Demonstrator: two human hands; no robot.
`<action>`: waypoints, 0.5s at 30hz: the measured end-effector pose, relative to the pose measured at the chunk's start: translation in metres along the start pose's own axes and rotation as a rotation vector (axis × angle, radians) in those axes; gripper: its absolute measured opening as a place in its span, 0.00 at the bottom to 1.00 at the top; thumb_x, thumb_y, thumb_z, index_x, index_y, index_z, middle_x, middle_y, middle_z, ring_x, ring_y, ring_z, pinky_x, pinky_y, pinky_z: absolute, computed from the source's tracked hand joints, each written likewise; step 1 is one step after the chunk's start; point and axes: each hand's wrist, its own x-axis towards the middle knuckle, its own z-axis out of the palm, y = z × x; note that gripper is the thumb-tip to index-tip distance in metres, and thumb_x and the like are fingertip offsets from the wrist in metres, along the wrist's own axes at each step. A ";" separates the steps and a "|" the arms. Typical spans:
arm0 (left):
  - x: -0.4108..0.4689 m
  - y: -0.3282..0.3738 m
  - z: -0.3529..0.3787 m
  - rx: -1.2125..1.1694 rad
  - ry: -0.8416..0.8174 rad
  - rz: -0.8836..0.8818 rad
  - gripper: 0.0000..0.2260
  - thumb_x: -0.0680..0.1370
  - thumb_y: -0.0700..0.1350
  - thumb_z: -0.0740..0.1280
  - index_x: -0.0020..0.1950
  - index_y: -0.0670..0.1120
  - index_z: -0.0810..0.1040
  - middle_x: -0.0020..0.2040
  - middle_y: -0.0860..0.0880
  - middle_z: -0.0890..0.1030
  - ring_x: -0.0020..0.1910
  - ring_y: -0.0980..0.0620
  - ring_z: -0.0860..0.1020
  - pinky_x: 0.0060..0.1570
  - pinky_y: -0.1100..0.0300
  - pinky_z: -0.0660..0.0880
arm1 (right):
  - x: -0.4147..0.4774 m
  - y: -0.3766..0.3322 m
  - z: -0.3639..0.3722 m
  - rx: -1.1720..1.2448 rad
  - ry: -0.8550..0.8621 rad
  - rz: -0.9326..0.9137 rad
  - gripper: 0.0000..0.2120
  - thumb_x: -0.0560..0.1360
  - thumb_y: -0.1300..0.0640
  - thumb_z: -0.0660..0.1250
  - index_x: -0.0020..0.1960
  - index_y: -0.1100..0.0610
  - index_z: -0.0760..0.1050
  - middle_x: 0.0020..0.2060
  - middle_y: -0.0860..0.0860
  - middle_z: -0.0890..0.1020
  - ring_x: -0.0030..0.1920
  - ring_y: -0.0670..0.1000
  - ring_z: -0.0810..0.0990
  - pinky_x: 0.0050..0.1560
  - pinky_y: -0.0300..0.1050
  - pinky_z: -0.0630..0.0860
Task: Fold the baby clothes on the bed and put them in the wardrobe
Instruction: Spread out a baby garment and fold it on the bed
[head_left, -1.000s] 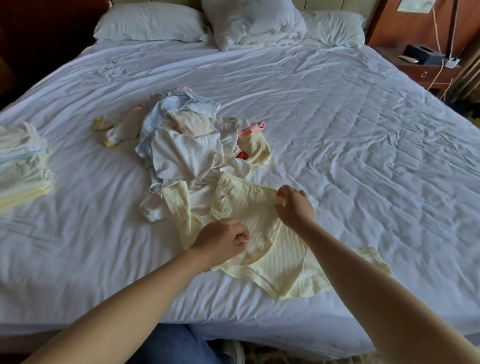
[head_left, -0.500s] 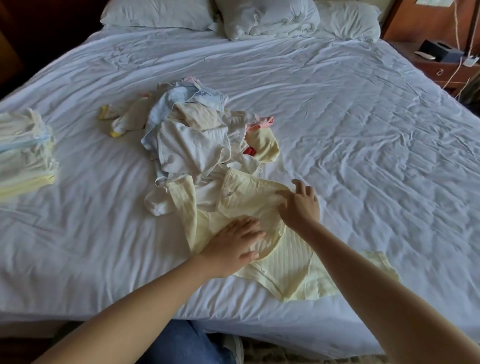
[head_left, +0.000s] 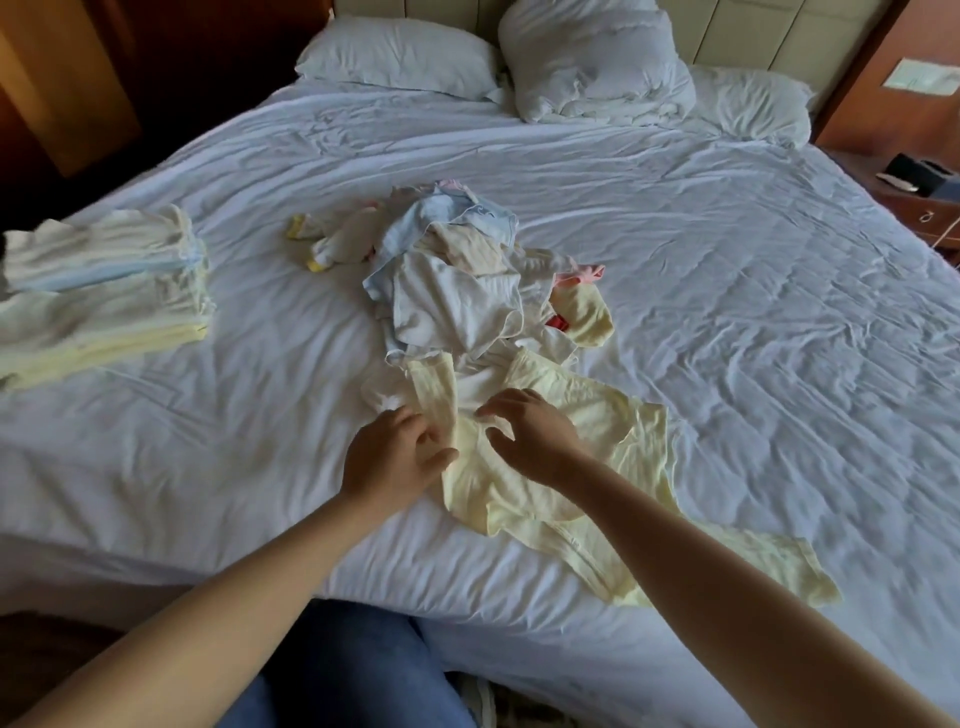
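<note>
Left hand at long sleeve of pale yellow ribbed baby garment, fingers against sleeve, thumb on body fabric; pinch or mere touch: cannot tell, blurred. Right hand spread, fingers relaxed, fingertips resting on garment chest. Garment lies on white-sheeted bed, near front edge. Heap of unfolded white, blue, pink baby clothes just behind, touching it. Folded pastel stack well apart, far left.

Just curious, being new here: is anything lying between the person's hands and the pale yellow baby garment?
Nothing visible: the left hand and right hand both touch the pale yellow baby garment. The unfolded clothes pile lies just beyond it.
</note>
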 end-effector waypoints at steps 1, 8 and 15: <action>-0.002 -0.003 -0.001 -0.013 -0.037 -0.043 0.13 0.69 0.62 0.72 0.42 0.53 0.79 0.40 0.57 0.76 0.40 0.57 0.75 0.39 0.61 0.69 | 0.010 -0.008 -0.002 -0.003 -0.011 -0.020 0.13 0.77 0.53 0.64 0.61 0.47 0.78 0.61 0.44 0.77 0.65 0.46 0.71 0.57 0.46 0.74; -0.008 -0.022 0.016 -0.018 -0.112 -0.047 0.17 0.66 0.66 0.71 0.36 0.53 0.74 0.36 0.58 0.75 0.38 0.59 0.71 0.40 0.62 0.68 | 0.077 -0.045 0.001 -0.035 -0.068 -0.042 0.13 0.77 0.56 0.63 0.60 0.48 0.78 0.61 0.46 0.78 0.57 0.50 0.79 0.53 0.48 0.76; -0.014 -0.039 0.033 -0.115 0.044 0.074 0.18 0.66 0.64 0.72 0.31 0.52 0.71 0.32 0.59 0.68 0.34 0.59 0.66 0.36 0.62 0.66 | 0.120 -0.047 0.025 -0.103 -0.093 -0.017 0.20 0.76 0.55 0.65 0.67 0.46 0.71 0.63 0.44 0.76 0.53 0.50 0.81 0.47 0.46 0.77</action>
